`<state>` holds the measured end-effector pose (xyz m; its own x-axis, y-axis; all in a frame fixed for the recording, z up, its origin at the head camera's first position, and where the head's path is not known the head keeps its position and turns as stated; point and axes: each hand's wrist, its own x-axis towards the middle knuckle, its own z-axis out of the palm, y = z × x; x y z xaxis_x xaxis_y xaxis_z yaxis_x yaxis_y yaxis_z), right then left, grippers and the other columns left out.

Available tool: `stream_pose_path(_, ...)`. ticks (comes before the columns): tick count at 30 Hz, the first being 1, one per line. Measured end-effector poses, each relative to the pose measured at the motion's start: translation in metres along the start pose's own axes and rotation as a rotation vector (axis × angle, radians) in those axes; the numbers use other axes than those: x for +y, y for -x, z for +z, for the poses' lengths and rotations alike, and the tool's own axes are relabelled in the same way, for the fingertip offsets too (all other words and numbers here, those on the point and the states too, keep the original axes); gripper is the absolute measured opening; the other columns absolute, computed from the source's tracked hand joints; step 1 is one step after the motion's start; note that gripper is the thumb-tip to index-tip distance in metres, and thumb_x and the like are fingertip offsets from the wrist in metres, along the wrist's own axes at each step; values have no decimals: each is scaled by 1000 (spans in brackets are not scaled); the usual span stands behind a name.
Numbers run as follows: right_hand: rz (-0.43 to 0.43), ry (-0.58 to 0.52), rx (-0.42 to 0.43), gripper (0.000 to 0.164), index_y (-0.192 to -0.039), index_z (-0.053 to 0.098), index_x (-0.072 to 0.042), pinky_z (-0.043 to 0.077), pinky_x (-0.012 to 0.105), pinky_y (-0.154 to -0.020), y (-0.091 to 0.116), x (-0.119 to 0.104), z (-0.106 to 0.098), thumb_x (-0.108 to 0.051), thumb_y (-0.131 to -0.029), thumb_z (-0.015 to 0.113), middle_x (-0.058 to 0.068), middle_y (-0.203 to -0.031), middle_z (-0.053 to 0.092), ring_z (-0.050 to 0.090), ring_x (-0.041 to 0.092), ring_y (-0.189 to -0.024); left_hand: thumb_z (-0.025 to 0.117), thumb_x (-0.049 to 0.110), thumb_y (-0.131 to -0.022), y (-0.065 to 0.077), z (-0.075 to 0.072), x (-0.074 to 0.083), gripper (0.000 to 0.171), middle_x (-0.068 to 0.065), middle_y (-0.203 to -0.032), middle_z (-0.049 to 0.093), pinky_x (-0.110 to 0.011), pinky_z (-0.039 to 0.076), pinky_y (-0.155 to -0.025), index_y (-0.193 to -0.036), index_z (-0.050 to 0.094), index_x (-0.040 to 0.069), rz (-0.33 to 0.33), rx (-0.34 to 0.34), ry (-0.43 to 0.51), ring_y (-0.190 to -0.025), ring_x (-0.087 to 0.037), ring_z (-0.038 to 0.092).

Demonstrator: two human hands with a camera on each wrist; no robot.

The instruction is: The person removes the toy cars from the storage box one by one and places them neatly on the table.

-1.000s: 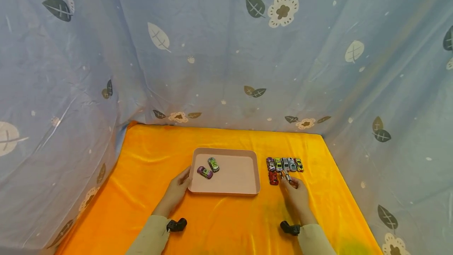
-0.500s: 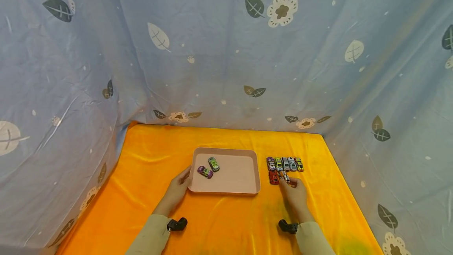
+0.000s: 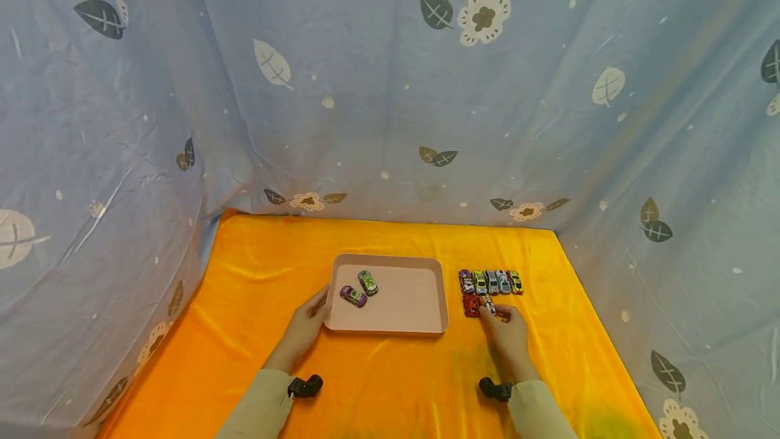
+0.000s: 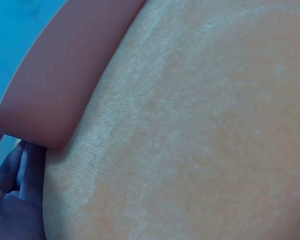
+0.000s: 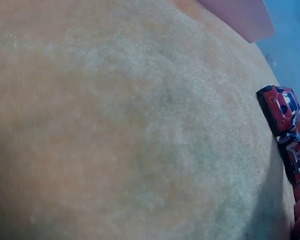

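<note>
My left hand (image 3: 307, 324) grips the left wall of a pink tray (image 3: 390, 328); in the left wrist view its fingers (image 4: 32, 167) sit below the tray's corner. Two toy cars lie inside the tray, one purple (image 3: 353, 296) and one green (image 3: 367, 282). My right hand (image 3: 509, 334) pinches a white toy car (image 3: 487, 304), partly covered by the fingers. That car stands side by side with a red toy car (image 3: 471, 305), and the right wrist view shows the red car (image 5: 281, 107) right against the white one.
Behind these two, several toy cars stand in a row, from a purple one (image 3: 466, 281) to a yellow one (image 3: 515, 282). An orange-yellow cloth (image 3: 390, 385) covers the table. Blue patterned curtains (image 3: 365, 100) hang at the back and both sides.
My right hand has moved slightly left, bringing the white toy car from a slant up against the red one. The left hand and the tray have stayed put.
</note>
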<state>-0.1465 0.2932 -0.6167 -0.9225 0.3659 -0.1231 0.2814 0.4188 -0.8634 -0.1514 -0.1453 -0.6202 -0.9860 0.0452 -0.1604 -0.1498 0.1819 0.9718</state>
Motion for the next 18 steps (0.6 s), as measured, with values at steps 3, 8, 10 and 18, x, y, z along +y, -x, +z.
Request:
stream_pose_path(3, -7, -6, -10, 56, -126, 52, 2, 41, 38, -83, -1, 1, 0, -38, -90, 68, 19, -117, 54, 47, 29, -100, 52, 24, -102, 0, 0, 1, 51, -7, -150, 41, -45, 32, -110, -151, 37, 21, 1, -6, -3, -139, -27, 34)
stream_pose_path(8, -12, -25, -51, 49, -130, 48, 3, 38, 43, -91, -4, 1, -1, -25, -93, 64, 23, -122, 51, 45, 32, -107, 52, 25, -102, 1, 0, 3, 52, -6, -150, 40, -46, 30, -111, -151, 37, 20, -7, -4, -9, -140, -27, 31)
stream_pose_path(10, -5, -24, -64, 49, -131, 47, 3, 37, 45, -93, -5, 1, -1, -24, -94, 63, 23, -123, 50, 43, 33, -109, 52, 25, -102, 1, 0, 4, 51, -6, -150, 40, -46, 30, -111, -151, 37, 20, -10, 0, -8, -140, -27, 32)
stream_pose_path(18, 25, -45, -74, 51, -134, 45, 2, 35, 47, -98, -3, 0, -1, -25, -95, 62, 23, -127, 47, 41, 33, -114, 54, 26, -101, -1, 2, 0, 50, -7, -148, 43, -44, 33, -109, -149, 40, 22, -13, 15, 30, -137, -26, 36)
